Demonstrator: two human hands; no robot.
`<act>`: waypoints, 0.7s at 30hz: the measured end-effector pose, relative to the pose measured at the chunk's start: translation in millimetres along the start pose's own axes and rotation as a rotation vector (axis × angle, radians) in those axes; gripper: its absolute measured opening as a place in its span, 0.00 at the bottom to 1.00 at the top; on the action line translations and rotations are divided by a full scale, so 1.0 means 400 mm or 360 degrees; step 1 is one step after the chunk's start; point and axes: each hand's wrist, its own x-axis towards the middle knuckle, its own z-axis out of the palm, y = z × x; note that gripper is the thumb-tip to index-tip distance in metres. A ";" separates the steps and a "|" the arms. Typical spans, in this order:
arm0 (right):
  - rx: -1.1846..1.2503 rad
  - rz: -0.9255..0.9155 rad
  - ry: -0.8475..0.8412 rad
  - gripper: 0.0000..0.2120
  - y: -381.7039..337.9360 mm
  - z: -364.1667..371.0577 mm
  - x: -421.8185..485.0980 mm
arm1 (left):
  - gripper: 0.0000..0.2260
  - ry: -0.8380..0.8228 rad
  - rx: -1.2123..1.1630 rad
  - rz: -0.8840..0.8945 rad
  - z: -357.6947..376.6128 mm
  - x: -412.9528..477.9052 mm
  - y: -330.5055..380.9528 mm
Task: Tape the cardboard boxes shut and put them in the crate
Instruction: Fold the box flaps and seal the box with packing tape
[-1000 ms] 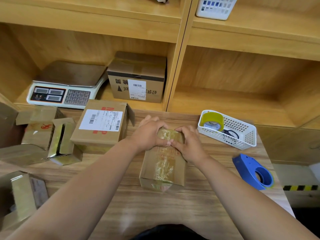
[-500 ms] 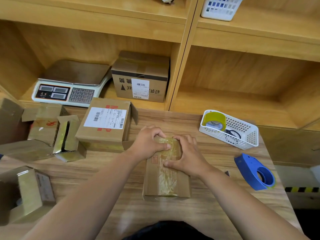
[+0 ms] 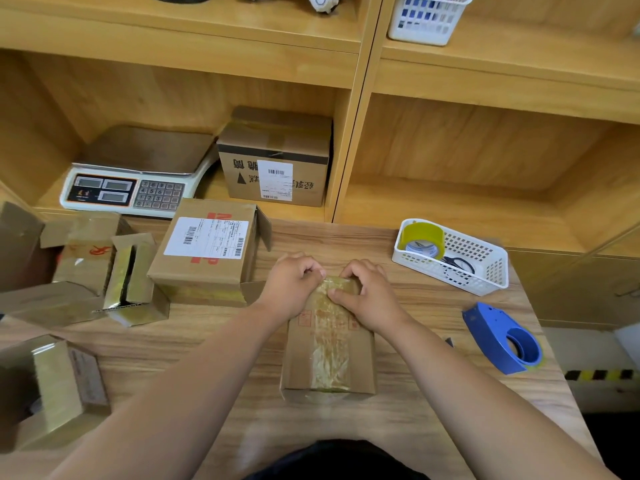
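Bare left hand [image 3: 294,285] and bare right hand [image 3: 370,299], forearms [image 3: 194,386] uncovered right to the lower edge of view, dark black garment [image 3: 332,459] over the torso, plain, glimpsed at bottom centre

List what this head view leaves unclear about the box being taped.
- Far end of the small box: head view; the left hand and right hand curl over it, hiding how the tape ends.
- Crate: nowhere in the head view.
- Shipping label on the bigger box: print too small to read.
- Open box at the left edge: cut off by the frame, inside dark.
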 end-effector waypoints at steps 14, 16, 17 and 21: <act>-0.0537 0.0306 0.0043 0.17 -0.056 0.023 0.016 | 0.08 0.0069 -0.0208 -0.0130 0.000 -0.010 0.004; -0.0425 0.0313 0.0101 0.17 -0.060 0.026 0.013 | 0.08 0.0060 -0.0206 -0.0119 0.002 -0.009 0.004; -0.0311 0.0296 0.0116 0.17 -0.060 0.025 0.013 | 0.08 0.0057 -0.0208 -0.0109 0.003 -0.009 0.004; 0.0143 0.0270 0.0177 0.14 -0.053 0.020 0.013 | 0.12 0.0096 -0.0218 -0.0100 0.006 -0.009 -0.002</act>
